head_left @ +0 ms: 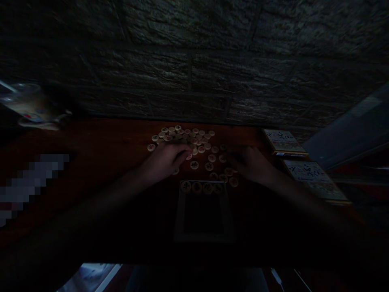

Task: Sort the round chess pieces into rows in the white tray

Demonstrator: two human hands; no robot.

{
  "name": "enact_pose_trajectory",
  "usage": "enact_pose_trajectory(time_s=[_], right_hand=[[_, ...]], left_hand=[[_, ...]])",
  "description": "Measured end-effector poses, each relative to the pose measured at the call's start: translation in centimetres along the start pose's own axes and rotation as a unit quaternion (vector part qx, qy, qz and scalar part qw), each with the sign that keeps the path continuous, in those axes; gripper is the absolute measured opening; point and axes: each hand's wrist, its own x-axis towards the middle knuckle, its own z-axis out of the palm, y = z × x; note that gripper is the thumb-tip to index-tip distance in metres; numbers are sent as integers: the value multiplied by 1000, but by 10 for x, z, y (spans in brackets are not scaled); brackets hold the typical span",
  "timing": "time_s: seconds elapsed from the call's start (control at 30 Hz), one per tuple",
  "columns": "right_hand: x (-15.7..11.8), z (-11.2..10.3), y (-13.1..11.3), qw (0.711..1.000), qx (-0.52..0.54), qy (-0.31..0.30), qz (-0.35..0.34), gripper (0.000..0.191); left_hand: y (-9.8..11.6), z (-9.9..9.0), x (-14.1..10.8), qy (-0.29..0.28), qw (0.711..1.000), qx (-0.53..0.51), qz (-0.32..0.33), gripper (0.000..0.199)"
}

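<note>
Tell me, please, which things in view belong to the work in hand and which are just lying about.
In use: left hand, right hand, loose round pieces, partly filled tray.
Seemingly just lying about: cup, two printed boxes.

- rough stone-block wall (194,52) — dim, behind the reddish-brown worktop (115,138)
- plastic drink cup (30,106) with a pale straw (7,86), far left
- grey panel (349,127) — slanting, at the right

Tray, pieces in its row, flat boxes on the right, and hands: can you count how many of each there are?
Tray: 1
Round pieces in the tray's row: 4
Flat boxes on the right: 2
Hands: 2
Total: 9
</note>
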Motion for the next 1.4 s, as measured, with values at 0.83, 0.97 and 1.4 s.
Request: enact_pose_trajectory(time_s=[0.83, 0.97, 1.4], right_hand=[[-2, 5, 4, 995, 62, 73, 7, 21], [-2, 7, 4, 995, 68, 66, 3, 22], [-1, 8, 1, 996, 70, 59, -17, 23]], left_hand=[[-1, -3, 2, 24, 999, -8, 20, 23], [-3, 1, 4, 28, 997, 10, 65, 27], [-1, 10, 7, 21, 996, 34, 85, 19]])
